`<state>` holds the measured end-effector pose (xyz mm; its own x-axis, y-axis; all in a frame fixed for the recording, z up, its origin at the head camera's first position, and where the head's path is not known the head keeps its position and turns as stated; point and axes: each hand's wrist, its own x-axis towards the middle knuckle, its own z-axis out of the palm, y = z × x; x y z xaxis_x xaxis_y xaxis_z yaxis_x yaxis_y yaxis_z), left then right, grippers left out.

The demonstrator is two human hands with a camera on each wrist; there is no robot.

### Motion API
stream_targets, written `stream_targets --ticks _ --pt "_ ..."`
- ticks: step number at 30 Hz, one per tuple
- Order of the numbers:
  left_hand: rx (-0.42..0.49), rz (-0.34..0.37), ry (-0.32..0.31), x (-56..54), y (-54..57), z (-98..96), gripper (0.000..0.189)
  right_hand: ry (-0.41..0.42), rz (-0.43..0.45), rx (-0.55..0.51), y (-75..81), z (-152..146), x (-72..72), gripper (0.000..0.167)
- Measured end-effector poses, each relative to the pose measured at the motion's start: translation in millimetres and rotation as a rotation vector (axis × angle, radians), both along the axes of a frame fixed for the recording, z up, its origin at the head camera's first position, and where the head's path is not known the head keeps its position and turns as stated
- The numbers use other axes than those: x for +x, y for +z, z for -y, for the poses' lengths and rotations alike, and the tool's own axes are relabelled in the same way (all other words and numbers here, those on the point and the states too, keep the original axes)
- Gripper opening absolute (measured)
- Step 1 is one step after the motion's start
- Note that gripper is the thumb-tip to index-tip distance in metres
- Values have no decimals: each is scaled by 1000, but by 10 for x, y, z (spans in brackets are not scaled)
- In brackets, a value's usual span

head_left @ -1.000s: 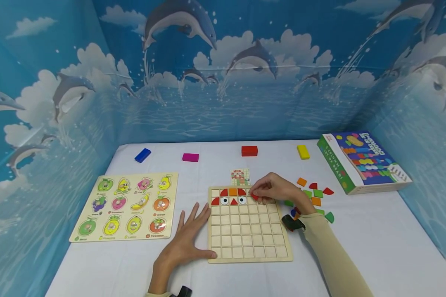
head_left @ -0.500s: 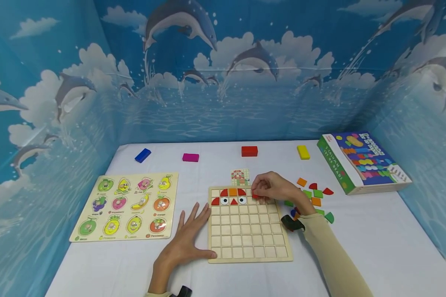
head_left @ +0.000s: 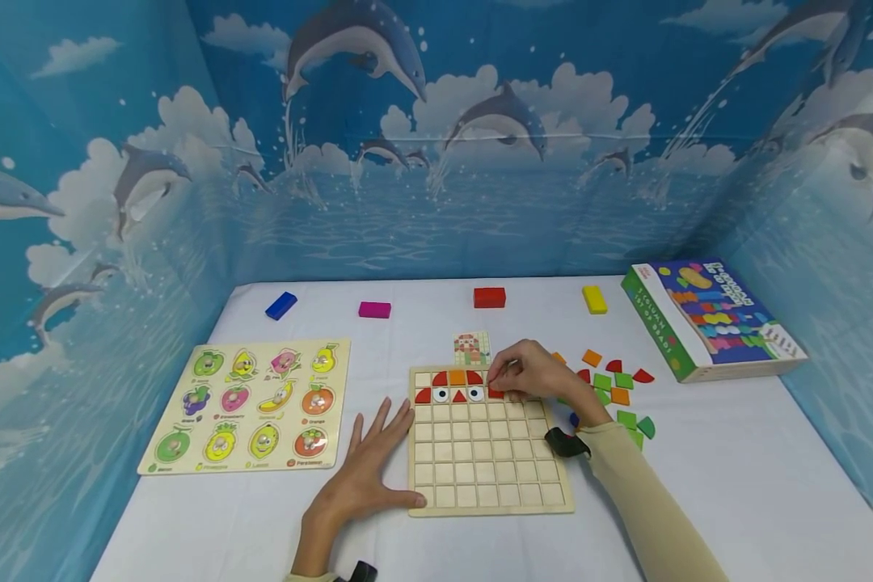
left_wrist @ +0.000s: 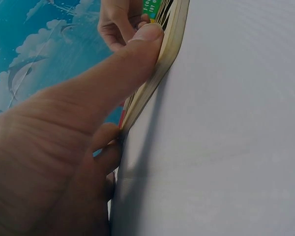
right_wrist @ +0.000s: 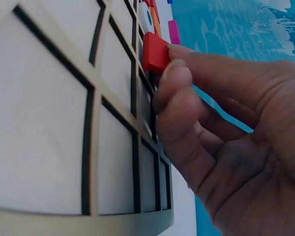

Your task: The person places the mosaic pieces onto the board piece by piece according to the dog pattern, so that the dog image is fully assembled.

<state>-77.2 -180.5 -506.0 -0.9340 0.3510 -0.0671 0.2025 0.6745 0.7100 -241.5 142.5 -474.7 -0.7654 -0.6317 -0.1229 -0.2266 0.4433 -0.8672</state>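
A wooden grid board [head_left: 491, 511] lies on the white table. Its top rows hold red pieces, an orange square [head_left: 457, 377] and two eye tiles [head_left: 476, 394]. My right hand [head_left: 534, 372] pinches a red tile [head_left: 496, 394] between thumb and fingertips, in the second row just right of the right-hand eye tile. In the right wrist view that red tile [right_wrist: 155, 52] sits at the fingertips, slightly tilted against the grid's ridges. My left hand [head_left: 364, 477] lies with spread fingers along the board's left side, its thumb [left_wrist: 148, 32] on the lower left edge.
Loose coloured pieces [head_left: 621, 396] lie right of the board, partly behind my right forearm. A small pattern card [head_left: 471, 348] is above it. To the left is a fruit puzzle board [head_left: 243, 408]. Several coloured blocks [head_left: 490, 297] line the back; a box [head_left: 713, 319] stands back right.
My right hand has brought the red tile slightly left and down into the second row, beside the eye tile. My left hand stays in place at the board.
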Motion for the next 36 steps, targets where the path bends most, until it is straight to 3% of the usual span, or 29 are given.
stream_targets --ticks 21,30,36 --pt "-11 2 0 -7 20 16 129 5 6 -45 2 3 -5 6" --pt "-2 12 -5 -10 1 14 130 -132 -83 -12 64 -339 -53 18" --pt "-11 26 -9 -8 -6 9 130 -248 -48 2 48 -756 -15 27"
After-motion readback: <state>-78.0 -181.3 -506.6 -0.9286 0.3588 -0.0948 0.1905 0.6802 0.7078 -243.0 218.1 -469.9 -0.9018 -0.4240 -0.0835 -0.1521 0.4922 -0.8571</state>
